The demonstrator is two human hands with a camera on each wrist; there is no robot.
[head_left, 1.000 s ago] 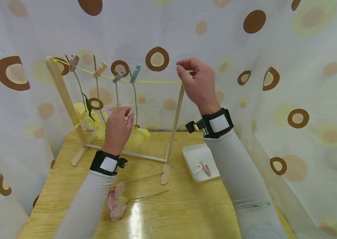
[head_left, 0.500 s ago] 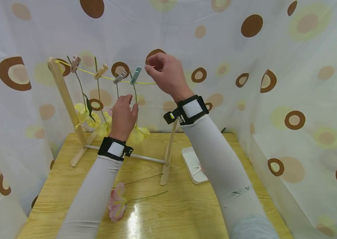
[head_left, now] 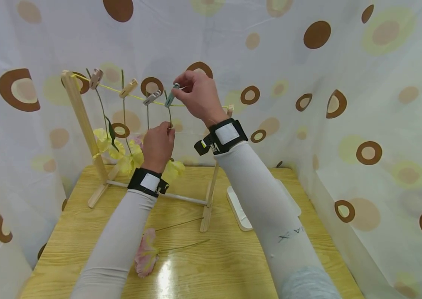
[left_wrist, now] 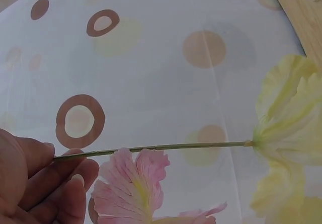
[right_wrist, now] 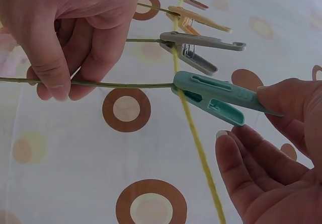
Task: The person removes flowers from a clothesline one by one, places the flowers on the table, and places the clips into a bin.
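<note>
I have the teal clothespin (right_wrist: 209,90) on the yellow line (right_wrist: 200,156), its biting end at the cord, where a green stem (right_wrist: 123,85) runs into it. My right hand (head_left: 200,97) grasps that clothespin at the handle end, the fingers curled in around its two levers. My left hand (head_left: 157,145) pinches the stem between thumb and fingers, below the line. In my left wrist view the stem leads away from the fingertips to a ruffled yellow flower (left_wrist: 289,110), and a pink flower (left_wrist: 133,186) shows just beside it. From the head camera I see the yellow bloom hanging low, partly hidden by my left arm.

Next along the cord, toward my left, come a gray clothespin (head_left: 152,97), a tan clothespin (head_left: 128,88) and a pinkish clothespin (head_left: 96,79), each with a stem at it. The line is strung across a wooden frame (head_left: 83,120), which stands on the bench (head_left: 196,272). Nearer me, another pink bloom (head_left: 146,255) lies on the wood, by two thin stems pointing right. A white tray (head_left: 238,207) sits right of the frame, mostly behind my right sleeve (head_left: 270,207). A dotted curtain (head_left: 270,62) closes off the background.
</note>
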